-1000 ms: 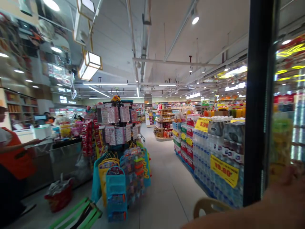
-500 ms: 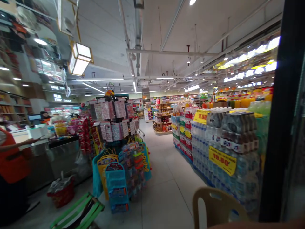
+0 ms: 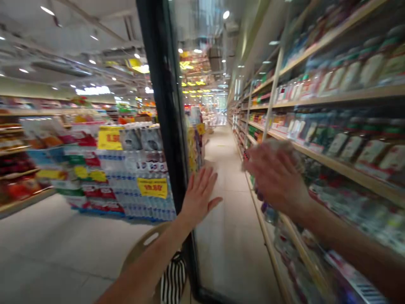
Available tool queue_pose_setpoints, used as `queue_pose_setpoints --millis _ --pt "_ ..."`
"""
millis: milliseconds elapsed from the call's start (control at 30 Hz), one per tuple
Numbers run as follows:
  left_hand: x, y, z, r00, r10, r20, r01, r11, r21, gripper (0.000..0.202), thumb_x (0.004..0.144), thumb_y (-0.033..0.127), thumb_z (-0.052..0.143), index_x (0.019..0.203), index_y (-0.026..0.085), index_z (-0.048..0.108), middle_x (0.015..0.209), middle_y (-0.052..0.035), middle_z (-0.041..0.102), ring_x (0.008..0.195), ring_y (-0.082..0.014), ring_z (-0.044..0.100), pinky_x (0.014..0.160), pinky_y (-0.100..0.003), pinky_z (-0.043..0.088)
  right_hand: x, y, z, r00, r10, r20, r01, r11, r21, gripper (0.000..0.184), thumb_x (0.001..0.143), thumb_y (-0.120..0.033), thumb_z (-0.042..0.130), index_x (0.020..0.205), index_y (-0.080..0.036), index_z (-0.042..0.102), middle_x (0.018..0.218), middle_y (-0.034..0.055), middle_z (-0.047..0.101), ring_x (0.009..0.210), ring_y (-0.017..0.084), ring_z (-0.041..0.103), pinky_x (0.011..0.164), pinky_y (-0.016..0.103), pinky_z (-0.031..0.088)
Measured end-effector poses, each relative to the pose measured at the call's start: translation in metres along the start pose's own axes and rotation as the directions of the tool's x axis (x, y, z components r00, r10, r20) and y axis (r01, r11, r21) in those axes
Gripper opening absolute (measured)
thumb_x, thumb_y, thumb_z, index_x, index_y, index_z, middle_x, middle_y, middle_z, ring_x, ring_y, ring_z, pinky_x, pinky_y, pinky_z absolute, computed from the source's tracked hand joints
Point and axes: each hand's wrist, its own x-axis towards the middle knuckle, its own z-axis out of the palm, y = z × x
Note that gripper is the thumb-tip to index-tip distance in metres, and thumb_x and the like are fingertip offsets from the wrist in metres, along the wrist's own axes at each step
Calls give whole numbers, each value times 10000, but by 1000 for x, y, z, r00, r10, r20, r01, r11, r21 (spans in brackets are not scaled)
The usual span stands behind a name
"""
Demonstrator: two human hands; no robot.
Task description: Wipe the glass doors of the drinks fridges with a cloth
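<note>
A glass door (image 3: 221,236) with a black frame (image 3: 163,97) stands right in front of me. My left hand (image 3: 200,195) is spread open against the glass, close to the frame, with its thumb out to the right. Farther right, my right hand (image 3: 280,181) is raised to the same pane and smeared by motion. A pale cloth (image 3: 289,152), blurred and crumpled, shows along its fingers and seems pressed between palm and glass.
Shelves of bottles (image 3: 357,143) run along the right side behind the glass. A beige chair (image 3: 136,249) with a striped cloth item (image 3: 173,280) stands low by the frame. Stacked water packs (image 3: 142,169) with yellow price signs (image 3: 152,187) are at left.
My view has swung to the right, from the checkout side to the glass door and shelves. Both my hands have come into view at the glass.
</note>
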Motion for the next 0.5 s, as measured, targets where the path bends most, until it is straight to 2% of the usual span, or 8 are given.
queue_pose_setpoints --millis 100,200,233,300,367,400,433,500 --pt "-11 9 8 996 -63 -58 60 997 -48 761 856 406 506 1437 110 113 1452 -177 284 1389 -254 121 1108 -471 200 -63 -19 -5 954 -191 230 209 977 -53 394 885 -130 361 1229 -194 543 1321 40 525 1294 161 375 1098 341 280" --pt "-22 17 16 994 -95 -61 91 993 -70 767 845 400 528 1437 119 129 1467 -178 248 1386 -263 138 1107 -467 201 -66 -4 -17 918 -327 223 343 938 -36 356 896 -125 361 1167 -208 578 1327 -6 522 1320 107 330 1138 317 209" --pt "-25 19 18 993 -102 -59 97 992 -77 763 845 401 526 1437 122 133 1469 -177 243 1385 -263 145 1108 -466 201 -52 9 -22 933 -300 197 321 943 -85 364 896 -113 366 1186 -217 561 1340 -12 509 1346 118 285 1154 359 167" --pt "-27 22 23 990 -125 -63 118 988 -94 749 854 410 509 1438 128 135 1472 -173 237 1384 -264 153 1107 -471 203 -16 31 -29 1000 8 -8 -9 961 -275 398 893 -105 373 1254 -212 502 1382 18 458 1384 167 200 1151 451 134" --pt "-26 25 25 986 -148 -74 140 984 -109 743 860 427 490 1438 125 133 1473 -176 235 1383 -272 153 1104 -483 206 5 33 -22 957 212 -199 -271 900 -343 455 902 -130 350 1346 -213 402 1438 36 375 1398 203 147 1137 502 137" --pt "-26 26 25 984 -161 -75 152 982 -112 745 861 432 488 1438 124 132 1472 -179 234 1383 -277 153 1101 -490 209 4 24 -13 938 236 -255 -318 880 -354 464 902 -136 348 1358 -209 386 1447 41 359 1401 209 135 1137 502 133" --pt "-25 29 24 982 -172 -76 163 980 -111 749 859 436 489 1438 123 132 1471 -183 237 1382 -283 155 1099 -498 211 -5 10 -2 947 203 -250 -288 883 -371 465 898 -129 351 1351 -223 400 1444 32 365 1401 205 134 1143 489 119" --pt "-25 34 22 979 -189 -71 181 978 -107 748 858 438 492 1439 129 134 1467 -189 244 1378 -293 168 1092 -513 219 -43 -19 19 999 43 -30 -51 923 -382 463 893 -138 365 1323 -294 436 1433 -22 385 1392 172 172 1156 444 85"
